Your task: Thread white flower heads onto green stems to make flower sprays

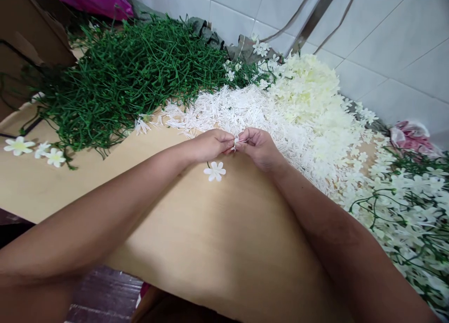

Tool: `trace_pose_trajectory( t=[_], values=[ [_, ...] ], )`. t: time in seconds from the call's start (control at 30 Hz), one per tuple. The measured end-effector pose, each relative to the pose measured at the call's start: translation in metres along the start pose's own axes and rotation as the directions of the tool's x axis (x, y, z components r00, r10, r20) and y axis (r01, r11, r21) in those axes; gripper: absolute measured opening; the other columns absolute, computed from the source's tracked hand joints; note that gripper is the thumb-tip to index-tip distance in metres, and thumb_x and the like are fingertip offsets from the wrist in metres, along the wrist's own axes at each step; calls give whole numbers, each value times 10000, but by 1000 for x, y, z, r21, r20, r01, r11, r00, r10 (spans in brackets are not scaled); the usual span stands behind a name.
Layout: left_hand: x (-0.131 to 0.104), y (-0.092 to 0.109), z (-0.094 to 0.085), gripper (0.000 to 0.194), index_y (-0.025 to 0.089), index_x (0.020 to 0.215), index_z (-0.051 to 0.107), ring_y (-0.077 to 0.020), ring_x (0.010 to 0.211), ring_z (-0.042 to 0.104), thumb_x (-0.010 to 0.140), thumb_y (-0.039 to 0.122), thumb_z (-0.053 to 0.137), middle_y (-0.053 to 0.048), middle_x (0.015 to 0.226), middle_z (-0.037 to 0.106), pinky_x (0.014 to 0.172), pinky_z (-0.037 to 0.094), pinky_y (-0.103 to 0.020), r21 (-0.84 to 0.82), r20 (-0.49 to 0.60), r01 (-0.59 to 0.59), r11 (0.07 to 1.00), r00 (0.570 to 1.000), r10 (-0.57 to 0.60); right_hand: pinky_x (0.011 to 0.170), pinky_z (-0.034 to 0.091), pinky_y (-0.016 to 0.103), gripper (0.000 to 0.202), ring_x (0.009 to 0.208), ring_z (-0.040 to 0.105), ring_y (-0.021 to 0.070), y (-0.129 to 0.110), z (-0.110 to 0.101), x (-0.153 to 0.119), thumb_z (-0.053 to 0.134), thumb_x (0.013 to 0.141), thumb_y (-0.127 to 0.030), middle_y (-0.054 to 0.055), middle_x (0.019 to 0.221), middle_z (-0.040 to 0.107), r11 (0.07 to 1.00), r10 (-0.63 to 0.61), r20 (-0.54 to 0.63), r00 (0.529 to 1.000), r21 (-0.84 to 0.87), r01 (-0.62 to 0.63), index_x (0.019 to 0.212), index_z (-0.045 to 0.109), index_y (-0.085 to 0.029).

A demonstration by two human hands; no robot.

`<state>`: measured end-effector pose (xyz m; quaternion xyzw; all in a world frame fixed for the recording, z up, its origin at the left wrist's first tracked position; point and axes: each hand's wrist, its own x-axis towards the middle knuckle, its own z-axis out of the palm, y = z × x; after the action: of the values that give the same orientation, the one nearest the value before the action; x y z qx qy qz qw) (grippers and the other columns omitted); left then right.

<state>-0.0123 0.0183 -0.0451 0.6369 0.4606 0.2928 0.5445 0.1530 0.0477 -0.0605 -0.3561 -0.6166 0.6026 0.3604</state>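
In the middle of the head view my hands meet fingertip to fingertip above the board. My left hand (210, 145) is closed in a pinch on a green artificial flower stem (208, 164), mostly hidden by the fingers. A white artificial flower (214, 172) with open petals hangs from that stem below the hand. My right hand (261, 149) pinches at a small white artificial flower (235, 143), seen edge-on between the two hands. A thin white strand shows by the right fingertips; its far end is hidden.
Beyond my hands lie a heap of green stems (140, 65), a pile of thin white pieces (228, 105) and pale petals (308, 89). Finished-looking flowers with stems (414, 220) fill the right side. Several loose flowers (19, 146) sit at left on the tan board (210, 234).
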Motion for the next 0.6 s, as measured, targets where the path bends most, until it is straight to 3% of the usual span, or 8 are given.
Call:
trace_pose_trajectory(
  t=[0.2, 0.4, 0.5, 0.6],
  values=[
    [1, -4, -1, 205, 150, 565, 515, -85, 532, 378, 767, 182, 503, 30, 548, 467, 545, 283, -224, 96, 15, -23, 995, 1000, 21, 571, 468, 237, 410, 547, 588, 97, -4, 0, 0, 886, 410, -372, -30, 554, 625, 999, 45, 13, 999, -3, -45, 578, 566, -177],
    [5, 1, -1, 240, 133, 531, 509, -73, 547, 413, 766, 167, 538, 23, 552, 492, 578, 311, -208, -110, 14, -30, 993, 999, 32, 582, 470, 238, 424, 539, 583, 89, -5, 0, 3, 866, 457, -417, -26, 544, 622, 998, 49, 12, 999, 25, -49, 609, 562, -164],
    [8, 0, -1, 290, 119, 566, 563, -69, 490, 375, 808, 279, 556, 25, 504, 458, 524, 288, -210, -240, 43, -57, 969, 997, 70, 552, 451, 235, 388, 527, 558, 82, -22, -11, 2, 866, 482, -385, -26, 552, 609, 997, 25, 1, 1000, -68, -25, 620, 580, -162],
    [12, -4, -2, 484, 108, 602, 603, -72, 419, 294, 862, 489, 456, 38, 429, 371, 467, 241, -230, -355, 22, -96, 930, 994, 111, 581, 471, 258, 270, 582, 583, 97, -61, -38, -14, 849, 560, -302, -5, 622, 637, 981, -110, 56, 992, -157, 118, 659, 627, -185]
  ],
)
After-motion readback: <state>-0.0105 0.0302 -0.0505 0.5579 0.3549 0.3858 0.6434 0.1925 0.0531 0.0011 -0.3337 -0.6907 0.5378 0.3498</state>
